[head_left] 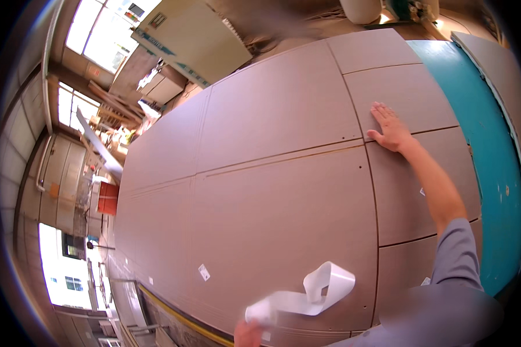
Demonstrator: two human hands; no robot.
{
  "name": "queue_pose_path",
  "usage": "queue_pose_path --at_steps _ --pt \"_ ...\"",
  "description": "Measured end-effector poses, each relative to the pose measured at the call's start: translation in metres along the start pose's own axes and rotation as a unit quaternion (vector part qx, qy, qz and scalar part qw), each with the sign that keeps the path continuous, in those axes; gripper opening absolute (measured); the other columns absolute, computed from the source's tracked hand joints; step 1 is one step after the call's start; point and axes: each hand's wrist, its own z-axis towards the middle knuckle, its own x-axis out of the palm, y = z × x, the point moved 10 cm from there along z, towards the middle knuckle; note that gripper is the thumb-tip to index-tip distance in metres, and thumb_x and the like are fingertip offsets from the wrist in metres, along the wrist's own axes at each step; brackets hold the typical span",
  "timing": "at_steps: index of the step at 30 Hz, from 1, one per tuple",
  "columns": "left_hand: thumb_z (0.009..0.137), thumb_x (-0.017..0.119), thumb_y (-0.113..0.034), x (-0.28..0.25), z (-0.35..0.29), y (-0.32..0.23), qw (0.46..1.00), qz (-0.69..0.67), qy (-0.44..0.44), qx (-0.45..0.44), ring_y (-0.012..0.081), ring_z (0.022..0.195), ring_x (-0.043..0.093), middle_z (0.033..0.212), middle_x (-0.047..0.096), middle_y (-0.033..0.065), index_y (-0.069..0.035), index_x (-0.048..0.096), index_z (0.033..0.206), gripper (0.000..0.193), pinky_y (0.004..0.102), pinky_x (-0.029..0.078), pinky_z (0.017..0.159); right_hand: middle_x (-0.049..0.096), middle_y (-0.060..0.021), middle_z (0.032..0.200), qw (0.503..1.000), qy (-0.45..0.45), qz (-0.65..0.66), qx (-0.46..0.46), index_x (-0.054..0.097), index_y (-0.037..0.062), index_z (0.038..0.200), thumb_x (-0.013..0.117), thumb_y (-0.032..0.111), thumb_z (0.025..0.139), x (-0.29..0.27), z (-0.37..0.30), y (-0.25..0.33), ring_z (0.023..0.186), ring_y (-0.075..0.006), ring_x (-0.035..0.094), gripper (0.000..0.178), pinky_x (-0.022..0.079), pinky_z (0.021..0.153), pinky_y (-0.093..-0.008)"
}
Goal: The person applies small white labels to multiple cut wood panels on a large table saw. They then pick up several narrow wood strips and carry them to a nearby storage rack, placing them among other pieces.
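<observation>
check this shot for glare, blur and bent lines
Head view: windows blown out white; left hand and near end of the white strip blurred; right hand fairly crisp; panel seams curved by the fisheye lens; a soft smudge below the grey sleeve.

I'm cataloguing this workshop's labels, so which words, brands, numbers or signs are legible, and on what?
Nothing can be quoted reliably.
White label on the brown panels: too small to read.
Partly visible label beside the right forearm: too small.
Teal band on the pale board: lettering-like marks, too blurred.
Small square sign on that board: too small.
White strip: no print visible.
</observation>
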Motion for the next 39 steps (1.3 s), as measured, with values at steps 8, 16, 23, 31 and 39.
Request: queue_pose_path --at_steps 8,16,23,31,39 --pt "0.093 0.055 -0.011 0.032 -0.016 -0.070 0.994 -0.050 0.015 0.092 0.0275 0.101 0.062 0.110 0.062 0.0174 0.011 0.055 0.112 0.029 0.0433 0.050 0.092 0.055 -0.0204 0.126 0.970 0.167 0.152 0.086 0.053 -0.0008 0.124 0.066 0.025 0.079 -0.025 -0.099 0.015 0.119 -0.0343 0.050 0.053 0.038 0.102 -0.0399" --pt "0.094 0.057 -0.015 -0.006 -0.079 -0.090 0.987 -0.095 0.057 0.118 0.0254 0.098 0.063 0.107 0.063 0.0153 0.011 0.057 0.111 0.031 0.0392 0.054 0.086 0.063 -0.0140 0.106 0.865 -0.055 0.363 -0.341 0.063 0.0034 0.098 0.070 0.006 0.070 -0.177 -0.288 0.417 0.101 -0.0336 0.060 0.029 0.049 0.087 -0.0414" --pt "0.093 0.057 -0.017 -0.057 -0.113 -0.108 0.985 -0.088 0.076 0.127 0.0222 0.096 0.062 0.106 0.062 0.0140 0.009 0.058 0.108 0.030 0.0382 0.054 0.086 0.064 -0.0078 0.106 0.855 -0.093 0.259 -0.440 0.064 0.0073 0.098 0.070 0.014 0.071 -0.191 -0.360 0.572 0.103 -0.0253 0.060 0.028 0.045 0.093 -0.0394" --pt "0.089 0.065 -0.019 -0.131 -0.108 -0.107 0.973 -0.014 0.206 0.104 0.0191 0.099 0.061 0.108 0.063 0.0106 0.006 0.056 0.116 0.038 0.0321 0.051 0.087 0.067 -0.0053 0.106 0.868 -0.040 0.268 -0.415 0.065 0.0088 0.097 0.077 0.021 0.072 -0.167 -0.379 0.640 0.104 -0.0232 0.061 0.031 0.046 0.092 -0.0402" --pt "0.085 0.070 -0.022 -0.135 -0.102 -0.157 0.927 0.100 0.343 0.117 0.0074 0.091 0.057 0.101 0.064 -0.0001 -0.002 0.061 0.113 0.035 0.0250 0.046 0.080 0.058 -0.0141 0.118 0.897 -0.099 0.289 -0.320 0.057 0.0055 0.106 0.077 0.024 0.073 -0.194 -0.384 0.654 0.106 -0.0327 0.057 0.043 0.047 0.090 -0.0409"
